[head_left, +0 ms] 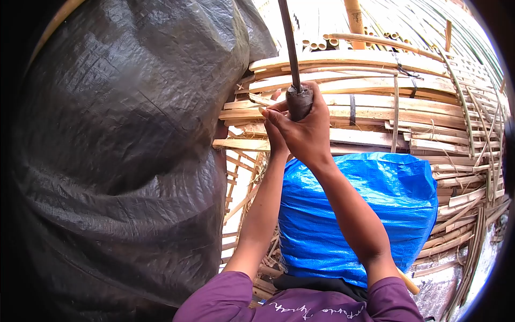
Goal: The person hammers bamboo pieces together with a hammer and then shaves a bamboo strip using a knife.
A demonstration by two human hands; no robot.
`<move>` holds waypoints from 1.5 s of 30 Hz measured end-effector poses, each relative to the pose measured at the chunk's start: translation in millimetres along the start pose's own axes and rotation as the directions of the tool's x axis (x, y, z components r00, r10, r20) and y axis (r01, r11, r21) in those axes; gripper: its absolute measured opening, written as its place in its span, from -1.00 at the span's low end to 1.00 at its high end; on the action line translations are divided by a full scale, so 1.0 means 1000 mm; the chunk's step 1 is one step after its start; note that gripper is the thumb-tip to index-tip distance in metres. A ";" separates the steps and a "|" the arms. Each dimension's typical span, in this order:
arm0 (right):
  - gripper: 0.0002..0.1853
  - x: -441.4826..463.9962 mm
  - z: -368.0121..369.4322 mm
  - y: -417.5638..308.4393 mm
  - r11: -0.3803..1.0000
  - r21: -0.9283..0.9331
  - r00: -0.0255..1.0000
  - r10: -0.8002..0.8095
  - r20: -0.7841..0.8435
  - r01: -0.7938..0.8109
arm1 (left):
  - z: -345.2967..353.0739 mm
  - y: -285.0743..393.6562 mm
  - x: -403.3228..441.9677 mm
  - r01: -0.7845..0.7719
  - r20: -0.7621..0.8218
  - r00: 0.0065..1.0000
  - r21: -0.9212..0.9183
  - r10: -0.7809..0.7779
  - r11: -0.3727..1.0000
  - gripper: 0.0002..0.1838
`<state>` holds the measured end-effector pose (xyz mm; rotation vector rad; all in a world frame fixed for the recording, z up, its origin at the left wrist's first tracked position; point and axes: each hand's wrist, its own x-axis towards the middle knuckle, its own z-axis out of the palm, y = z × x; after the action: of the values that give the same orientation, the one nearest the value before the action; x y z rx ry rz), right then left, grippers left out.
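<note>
My right hand [312, 126] is wrapped round the thick dark handle [299, 104] of a long-bladed knife. Its narrow dark blade [291, 45], seen almost edge-on, points up and away from me. My left hand [275, 134] is close against the right one, at its left side. The right hand covers most of the left hand's fingers, so their grip cannot be made out. Just left of both hands, the pale end of a split bamboo strip [259, 100] shows. Blue plastic sheeting [370, 214] lies over my lap, below my forearms.
A large black tarpaulin [123, 145] bulges along the whole left side. Split bamboo slats [386, 102] are stacked ahead and to the right. Cut bamboo poles [322, 45] lie at the back, near an upright bamboo post [354, 21]. A bamboo lattice [232, 177] shows beside the tarpaulin.
</note>
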<state>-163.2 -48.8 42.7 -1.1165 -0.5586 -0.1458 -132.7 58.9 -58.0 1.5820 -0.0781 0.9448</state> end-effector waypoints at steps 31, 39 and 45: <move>-0.58 0.004 -0.018 -0.014 0.991 -0.131 1.000 0.017 0.021 -0.014 | -0.009 -0.012 0.005 0.151 0.039 0.989 -0.334 -0.146 0.931 -0.55; -0.71 -0.053 -0.041 -0.016 0.972 -0.229 0.971 0.103 0.215 -0.052 | 0.000 -0.019 0.007 0.120 0.044 0.993 -0.240 -0.113 0.963 -0.61; -0.65 -0.081 -0.034 -0.025 0.969 -0.235 0.969 0.126 0.211 -0.075 | 0.006 -0.013 -0.001 -0.072 0.017 0.997 -0.110 0.074 0.991 -0.65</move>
<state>-230.1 -103.5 11.8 -1.3916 -0.6972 0.0071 -123.8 56.9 -68.5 1.4966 -0.2003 0.9649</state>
